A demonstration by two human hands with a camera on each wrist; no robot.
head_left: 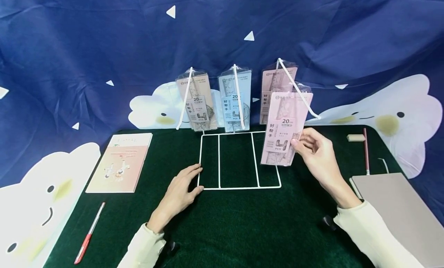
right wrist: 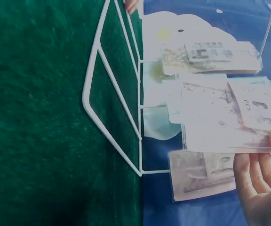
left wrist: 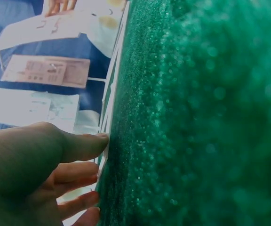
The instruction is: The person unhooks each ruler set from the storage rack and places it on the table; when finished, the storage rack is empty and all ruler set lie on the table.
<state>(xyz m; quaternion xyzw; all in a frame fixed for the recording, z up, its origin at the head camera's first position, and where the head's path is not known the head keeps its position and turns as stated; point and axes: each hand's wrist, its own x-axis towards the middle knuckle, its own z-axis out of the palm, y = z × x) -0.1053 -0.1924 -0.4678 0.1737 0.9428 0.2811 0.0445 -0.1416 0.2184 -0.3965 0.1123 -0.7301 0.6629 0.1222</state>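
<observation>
My right hand pinches the lower right edge of a pink ruler set pack, thumb in front. The pack's clear top tab overlaps the slanting right prong of a white wire display rack. Behind it, a second pink pack hangs on the same prong. A beige ruler set pack hangs from the left prong and a blue one from the middle prong. My left hand rests at the rack base's front left corner, with thumb and fingertips touching the wire in the left wrist view.
A pink booklet lies at the left, with a red and white pen nearer me. On the right are a grey notebook, a dark red pencil and a small beige block. A blue patterned cloth hangs behind the green table.
</observation>
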